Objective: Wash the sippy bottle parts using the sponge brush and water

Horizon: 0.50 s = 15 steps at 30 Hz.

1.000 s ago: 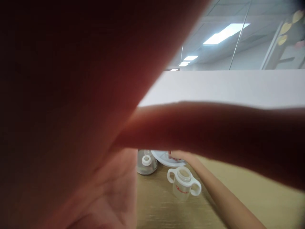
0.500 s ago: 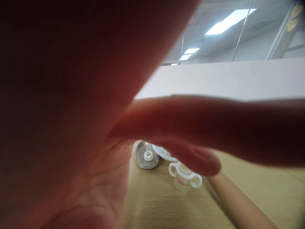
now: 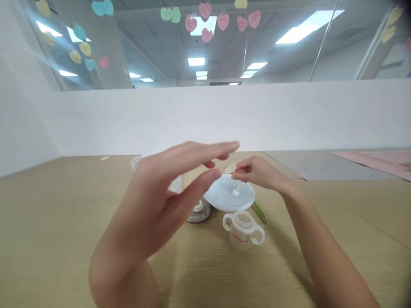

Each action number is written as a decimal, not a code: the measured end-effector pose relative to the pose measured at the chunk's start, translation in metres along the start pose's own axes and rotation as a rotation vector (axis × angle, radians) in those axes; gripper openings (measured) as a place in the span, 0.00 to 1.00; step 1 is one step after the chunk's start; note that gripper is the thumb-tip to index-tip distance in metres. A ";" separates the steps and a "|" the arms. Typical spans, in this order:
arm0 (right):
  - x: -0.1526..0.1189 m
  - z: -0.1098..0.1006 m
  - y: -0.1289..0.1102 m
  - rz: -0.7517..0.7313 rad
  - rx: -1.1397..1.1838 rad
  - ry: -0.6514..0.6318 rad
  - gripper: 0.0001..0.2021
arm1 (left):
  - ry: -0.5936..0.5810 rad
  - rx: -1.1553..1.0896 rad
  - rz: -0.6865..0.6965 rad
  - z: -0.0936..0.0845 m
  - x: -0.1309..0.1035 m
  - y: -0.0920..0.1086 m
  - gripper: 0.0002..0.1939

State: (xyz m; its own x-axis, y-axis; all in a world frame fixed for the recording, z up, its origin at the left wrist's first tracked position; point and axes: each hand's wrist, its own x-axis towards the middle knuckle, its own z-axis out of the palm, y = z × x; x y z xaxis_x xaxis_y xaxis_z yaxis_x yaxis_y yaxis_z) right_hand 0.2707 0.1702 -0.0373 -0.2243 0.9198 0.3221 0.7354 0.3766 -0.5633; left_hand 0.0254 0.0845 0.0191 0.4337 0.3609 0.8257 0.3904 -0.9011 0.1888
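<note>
Now the left hand [image 3: 160, 194] is hovering clear of the lens, thumb and fingers spread, empty, no longer hiding the white dish [image 3: 221, 200]. Right hand [image 3: 257, 172] is apparently pinching a slim white piece [image 3: 236, 192] over it; two-handled cup [image 3: 240, 236] is standing nearby.

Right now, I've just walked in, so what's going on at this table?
The person's right hand is over a white bowl, its fingers closed on what looks like a thin white utensil with its round end down in the bowl. The left hand is raised, open and holding nothing visible. A two-handled cup stands nearer the camera, a green strip lies beside the bowl, and a metal dish is partly hidden by the left hand.
</note>
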 end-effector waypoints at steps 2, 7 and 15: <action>-0.011 -0.008 -0.012 -0.010 -0.011 0.014 0.10 | -0.220 0.082 -0.051 0.005 0.001 -0.006 0.13; -0.028 -0.018 -0.029 -0.021 -0.079 -0.117 0.09 | -0.708 0.205 -0.295 0.038 0.004 -0.023 0.14; -0.027 -0.015 -0.026 -0.044 -0.169 -0.315 0.08 | -1.093 0.203 -0.383 0.095 0.020 -0.043 0.19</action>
State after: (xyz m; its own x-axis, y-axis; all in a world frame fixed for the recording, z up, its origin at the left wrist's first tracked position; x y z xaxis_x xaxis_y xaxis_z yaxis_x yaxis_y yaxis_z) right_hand 0.2673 0.1333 -0.0195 -0.4250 0.9018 0.0786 0.8099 0.4175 -0.4120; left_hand 0.0946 0.1529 -0.0230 0.6879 0.7030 -0.1802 0.7257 -0.6701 0.1560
